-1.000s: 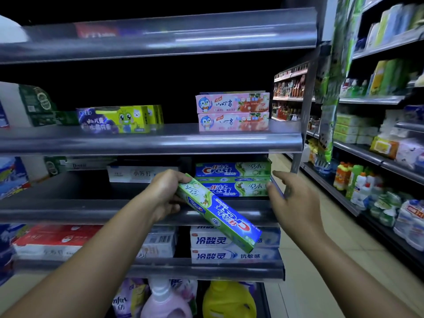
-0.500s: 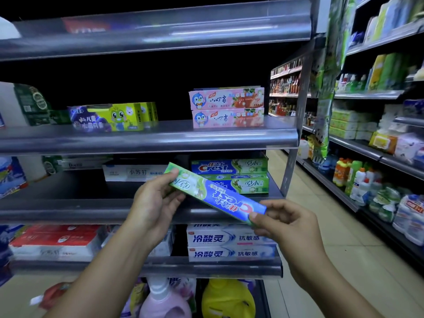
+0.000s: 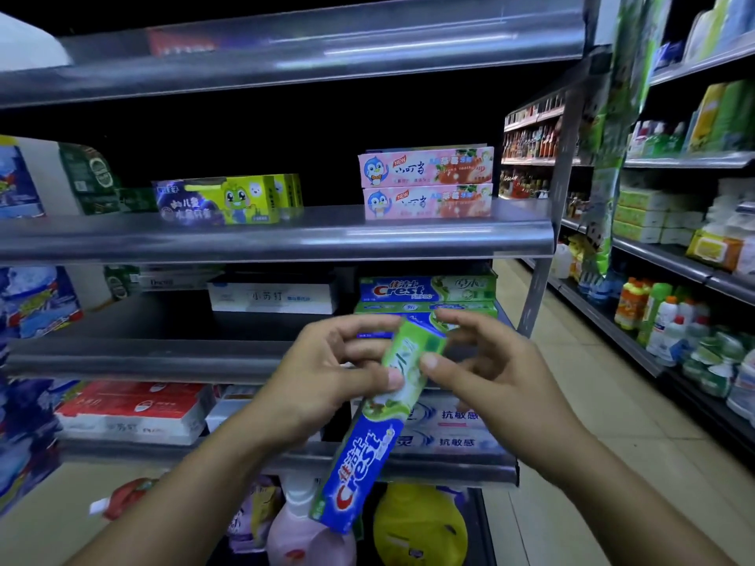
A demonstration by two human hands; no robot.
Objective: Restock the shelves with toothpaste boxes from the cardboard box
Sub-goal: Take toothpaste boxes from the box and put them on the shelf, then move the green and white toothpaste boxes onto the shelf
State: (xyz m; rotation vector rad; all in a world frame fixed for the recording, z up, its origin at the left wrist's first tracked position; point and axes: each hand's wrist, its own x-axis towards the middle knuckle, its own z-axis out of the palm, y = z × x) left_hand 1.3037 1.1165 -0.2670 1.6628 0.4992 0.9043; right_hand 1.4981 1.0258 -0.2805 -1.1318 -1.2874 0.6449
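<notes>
You have one Crest toothpaste box [image 3: 363, 451] in the air in front of the shelf [image 3: 143, 357]. It is a long carton, blue with the red-and-white logo on its lower half and green toward the top. It stands steeply tilted, blue end down and nearest you, green end up and leaning right. Your left hand [image 3: 327, 373] and right hand [image 3: 490, 373] both pinch the green upper part, thumbs on the front face. Just behind the top end, a stack of Crest boxes [image 3: 427, 290] of the same design lies flat, lengthwise, at the shelf's right end.
</notes>
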